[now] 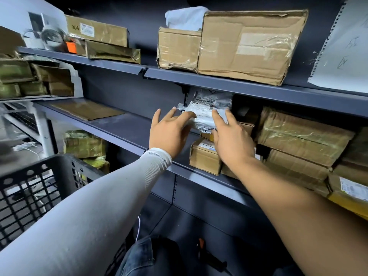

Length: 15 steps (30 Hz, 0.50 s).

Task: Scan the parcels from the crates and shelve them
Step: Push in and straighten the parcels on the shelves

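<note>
A crumpled white plastic parcel (207, 110) with a barcode label stands on the middle shelf (123, 126), on top of small cardboard boxes (205, 158). My left hand (169, 134) reaches to the parcel's left edge, fingers spread and straight, fingertips touching it. The fingers of my right hand (231, 138) lie straight against the parcel's right and lower side. Neither hand curls round the parcel. A black perforated crate (39, 188) stands at the lower left under my left forearm. A dark handheld device (213, 259), perhaps a scanner, lies low between my arms.
Taped brown boxes (298, 136) fill the middle shelf to the right. The top shelf (239, 84) carries large cardboard boxes (249, 46) and flat parcels (103, 40). A flat brown parcel (87, 110) lies left on the middle shelf. More parcels (83, 144) sit below.
</note>
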### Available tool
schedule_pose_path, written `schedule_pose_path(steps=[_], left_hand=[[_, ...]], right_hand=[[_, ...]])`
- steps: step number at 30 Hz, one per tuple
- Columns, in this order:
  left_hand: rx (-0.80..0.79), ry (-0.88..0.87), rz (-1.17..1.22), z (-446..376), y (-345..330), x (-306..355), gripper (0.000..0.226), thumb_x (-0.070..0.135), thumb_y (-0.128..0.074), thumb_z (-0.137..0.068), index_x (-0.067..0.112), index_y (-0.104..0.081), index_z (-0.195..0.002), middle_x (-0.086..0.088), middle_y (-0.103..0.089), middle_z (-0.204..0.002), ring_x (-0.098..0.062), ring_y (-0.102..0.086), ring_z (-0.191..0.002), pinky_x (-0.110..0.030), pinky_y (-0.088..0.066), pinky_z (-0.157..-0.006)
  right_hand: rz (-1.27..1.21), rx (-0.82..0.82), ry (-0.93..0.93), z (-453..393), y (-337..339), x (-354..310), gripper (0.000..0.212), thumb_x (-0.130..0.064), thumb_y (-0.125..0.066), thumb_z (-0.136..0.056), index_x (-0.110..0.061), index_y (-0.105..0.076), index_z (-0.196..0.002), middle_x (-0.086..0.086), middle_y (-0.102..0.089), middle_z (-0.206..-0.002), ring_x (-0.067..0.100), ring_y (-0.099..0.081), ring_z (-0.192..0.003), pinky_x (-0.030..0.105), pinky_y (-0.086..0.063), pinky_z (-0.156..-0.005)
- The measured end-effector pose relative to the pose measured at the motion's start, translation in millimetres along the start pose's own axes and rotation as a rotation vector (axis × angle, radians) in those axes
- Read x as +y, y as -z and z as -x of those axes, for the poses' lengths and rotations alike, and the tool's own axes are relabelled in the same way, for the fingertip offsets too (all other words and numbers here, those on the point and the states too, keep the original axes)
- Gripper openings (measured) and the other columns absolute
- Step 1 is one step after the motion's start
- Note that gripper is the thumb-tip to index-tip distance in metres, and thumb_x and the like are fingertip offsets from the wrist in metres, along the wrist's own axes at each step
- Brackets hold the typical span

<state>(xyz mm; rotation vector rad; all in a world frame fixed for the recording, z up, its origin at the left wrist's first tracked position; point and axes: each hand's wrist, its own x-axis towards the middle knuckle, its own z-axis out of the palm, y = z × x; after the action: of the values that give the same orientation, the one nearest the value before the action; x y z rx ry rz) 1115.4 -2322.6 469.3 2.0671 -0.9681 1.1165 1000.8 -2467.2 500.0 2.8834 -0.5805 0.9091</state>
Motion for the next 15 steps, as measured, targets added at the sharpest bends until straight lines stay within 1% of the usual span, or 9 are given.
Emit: schedule_pose_path(steps=[2, 4, 6, 7, 9, 11, 13, 15], left_hand=[[-0.010, -0.019, -0.031, 5, 4, -6, 0.024, 0.027, -0.071, -0.098, 0.030, -0.065, -0.121, 0.003, -0.078, -0.110, -0.032, -0.060, -0.133, -0.062, -0.031, -0.116], [-0.043, -0.031, -0.083, 10, 9, -17, 0.034, 0.035, -0.067, -0.100, 0.033, -0.061, -0.134, 0.002, -0.071, -0.130, -0.033, -0.054, -0.138, -0.063, -0.025, -0.119], [-0.116, 0.004, -0.161, 14, 18, -31, 0.050, 0.050, -0.056, -0.103, 0.039, -0.047, -0.151, -0.002, -0.056, -0.152, -0.033, -0.044, -0.147, -0.064, -0.016, -0.122], [-0.149, 0.011, -0.194, 17, 22, -39, 0.056, 0.056, -0.051, -0.103, 0.041, -0.039, -0.156, -0.003, -0.049, -0.158, -0.032, -0.039, -0.150, -0.065, -0.012, -0.122], [-0.196, -0.015, -0.232, 22, 33, -54, 0.061, 0.063, -0.046, -0.103, 0.043, -0.032, -0.159, -0.001, -0.041, -0.164, -0.029, -0.032, -0.154, -0.067, -0.008, -0.123], [-0.234, -0.051, -0.258, 26, 47, -67, 0.065, 0.068, -0.040, -0.101, 0.044, -0.029, -0.160, 0.002, -0.038, -0.166, -0.027, -0.028, -0.156, -0.067, -0.006, -0.123], [-0.257, -0.077, -0.283, 29, 64, -79, 0.070, 0.073, -0.036, -0.098, 0.044, -0.026, -0.161, 0.003, -0.036, -0.166, -0.026, -0.027, -0.156, -0.066, -0.007, -0.123], [-0.290, -0.099, -0.316, 29, 85, -90, 0.077, 0.076, -0.038, -0.094, 0.043, -0.023, -0.162, 0.003, -0.036, -0.166, -0.026, -0.027, -0.157, -0.066, -0.010, -0.124]], right_hand=[[-0.027, -0.006, 0.029, -1, -4, -6, 0.061, -0.013, -0.048, -0.106, -0.027, -0.027, -0.162, 0.009, -0.021, -0.171, 0.041, -0.051, -0.137, 0.046, -0.051, -0.099], [-0.054, -0.020, 0.063, -2, -7, -13, 0.061, -0.008, -0.048, -0.105, -0.024, -0.031, -0.161, 0.009, -0.023, -0.171, 0.041, -0.048, -0.140, 0.046, -0.048, -0.105], [-0.074, -0.025, 0.096, -1, -10, -21, 0.060, -0.006, -0.048, -0.104, -0.024, -0.034, -0.160, 0.008, -0.024, -0.171, 0.041, -0.049, -0.140, 0.048, -0.049, -0.107], [-0.081, -0.021, 0.111, -1, -11, -26, 0.061, -0.005, -0.048, -0.104, -0.025, -0.035, -0.160, 0.007, -0.024, -0.171, 0.041, -0.050, -0.138, 0.048, -0.050, -0.105], [-0.094, -0.020, 0.145, 1, -12, -37, 0.060, -0.007, -0.049, -0.105, -0.027, -0.035, -0.160, 0.003, -0.023, -0.171, 0.039, -0.053, -0.135, 0.047, -0.051, -0.101], [-0.117, -0.023, 0.192, 3, -14, -51, 0.061, -0.008, -0.049, -0.105, -0.028, -0.035, -0.160, -0.001, -0.023, -0.171, 0.038, -0.056, -0.132, 0.045, -0.052, -0.098], [-0.140, -0.027, 0.250, 4, -15, -68, 0.060, -0.009, -0.049, -0.105, -0.028, -0.035, -0.160, -0.002, -0.025, -0.170, 0.038, -0.056, -0.131, 0.046, -0.053, -0.098], [-0.160, -0.027, 0.300, 5, -14, -88, 0.059, -0.011, -0.048, -0.106, -0.027, -0.034, -0.160, -0.001, -0.024, -0.171, 0.037, -0.056, -0.133, 0.047, -0.052, -0.100]])
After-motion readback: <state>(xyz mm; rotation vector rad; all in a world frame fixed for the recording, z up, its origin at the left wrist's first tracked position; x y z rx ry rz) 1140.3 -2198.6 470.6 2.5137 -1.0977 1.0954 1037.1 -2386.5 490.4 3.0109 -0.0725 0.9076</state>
